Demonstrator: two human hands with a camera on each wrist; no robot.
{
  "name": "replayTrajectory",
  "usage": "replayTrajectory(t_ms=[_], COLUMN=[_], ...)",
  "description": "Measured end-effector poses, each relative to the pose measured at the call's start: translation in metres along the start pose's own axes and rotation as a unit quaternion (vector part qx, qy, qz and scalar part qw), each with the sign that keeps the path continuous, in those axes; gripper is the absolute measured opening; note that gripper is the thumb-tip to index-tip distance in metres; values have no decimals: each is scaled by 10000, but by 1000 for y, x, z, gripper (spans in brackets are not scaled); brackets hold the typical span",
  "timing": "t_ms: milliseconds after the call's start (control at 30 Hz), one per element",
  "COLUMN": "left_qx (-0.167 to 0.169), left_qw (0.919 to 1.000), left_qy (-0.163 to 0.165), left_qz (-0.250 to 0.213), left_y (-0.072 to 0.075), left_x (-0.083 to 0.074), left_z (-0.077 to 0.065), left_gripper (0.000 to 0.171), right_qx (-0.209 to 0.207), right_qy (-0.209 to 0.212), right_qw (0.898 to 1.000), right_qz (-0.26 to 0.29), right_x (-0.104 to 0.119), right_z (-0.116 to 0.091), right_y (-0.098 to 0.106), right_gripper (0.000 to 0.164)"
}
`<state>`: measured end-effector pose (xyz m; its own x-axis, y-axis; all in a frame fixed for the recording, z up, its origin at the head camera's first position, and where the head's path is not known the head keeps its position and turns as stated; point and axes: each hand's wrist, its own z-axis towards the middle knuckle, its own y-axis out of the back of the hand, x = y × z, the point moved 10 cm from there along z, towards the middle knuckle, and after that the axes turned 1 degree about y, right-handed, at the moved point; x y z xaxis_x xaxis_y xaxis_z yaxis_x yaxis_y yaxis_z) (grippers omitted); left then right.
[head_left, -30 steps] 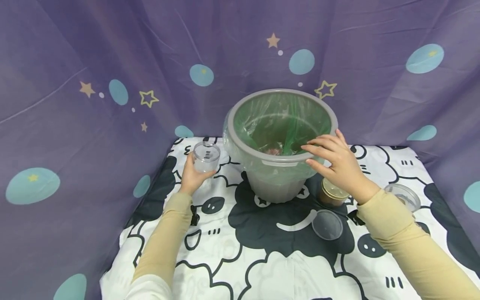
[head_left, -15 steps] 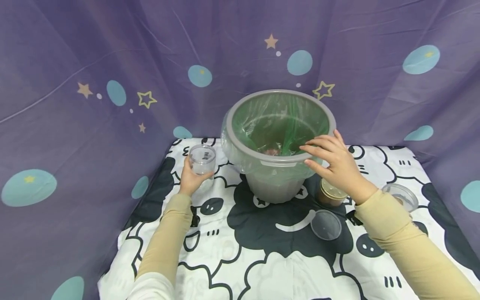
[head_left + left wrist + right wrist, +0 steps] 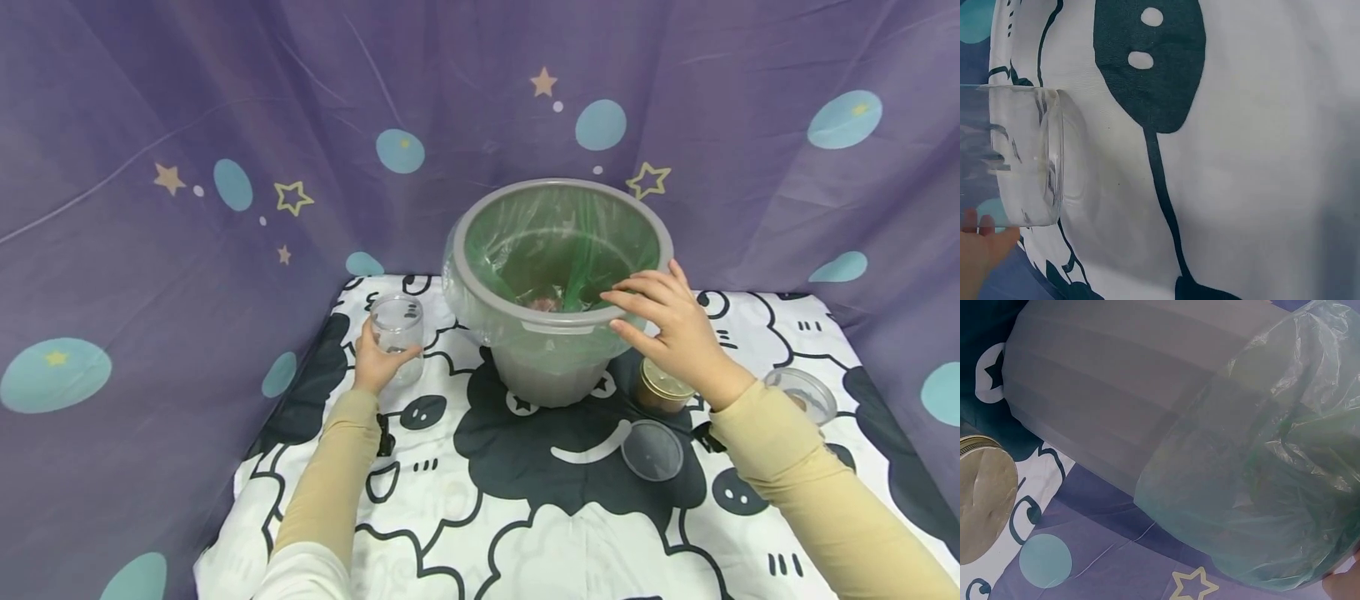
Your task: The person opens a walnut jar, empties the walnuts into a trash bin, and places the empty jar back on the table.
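On the left side, my left hand (image 3: 378, 358) grips a clear plastic jar (image 3: 397, 333), thumb on its near side. The jar is upright with its mouth uncovered. In the left wrist view the jar's base (image 3: 1054, 156) is close to the cloth; whether it touches is unclear. A grey bin (image 3: 551, 375) stands at the middle back, lined with a thin green bag (image 3: 562, 350) folded over its rim. My right hand (image 3: 678, 329) lies at the bin's right front rim, fingers loosely spread over the edge. Something pinkish (image 3: 546, 302) lies inside the bin.
Right of the bin stands a jar with a gold lid (image 3: 667, 383). A flat translucent lid (image 3: 652, 450) lies in front of it, and a clear round container (image 3: 802, 392) sits farther right. A purple curtain (image 3: 480, 100) hangs behind the cloth-covered table (image 3: 525, 558).
My left hand has moved the clear jar slightly left and down toward the cloth. The right hand stays at the bin's rim.
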<state>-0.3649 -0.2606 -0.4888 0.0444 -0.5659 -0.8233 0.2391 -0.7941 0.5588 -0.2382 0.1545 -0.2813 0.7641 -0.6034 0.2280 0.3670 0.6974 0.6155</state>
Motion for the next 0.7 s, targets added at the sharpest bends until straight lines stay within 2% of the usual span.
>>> replayTrajectory(t_ms=[133, 367, 467, 700], left_qx=[46, 83, 147, 245], left_qw=[10000, 9977, 9972, 9964], left_qy=[6, -421, -337, 216], left_qz=[-10, -524, -654, -782], left_y=[1, 6, 6, 7], left_x=[2, 1, 5, 23], left_z=[-1, -2, -3, -8], left_gripper=[106, 102, 102, 108], right_qx=[12, 0, -13, -30], right_qy=[0, -54, -56, -16], right_qw=[10000, 10000, 10000, 10000], right_qz=[5, 21, 34, 54], right_x=[0, -1, -1, 0], right_z=[0, 0, 0, 0], right_y=[0, 1, 1, 0], right_gripper=[52, 53, 52, 52])
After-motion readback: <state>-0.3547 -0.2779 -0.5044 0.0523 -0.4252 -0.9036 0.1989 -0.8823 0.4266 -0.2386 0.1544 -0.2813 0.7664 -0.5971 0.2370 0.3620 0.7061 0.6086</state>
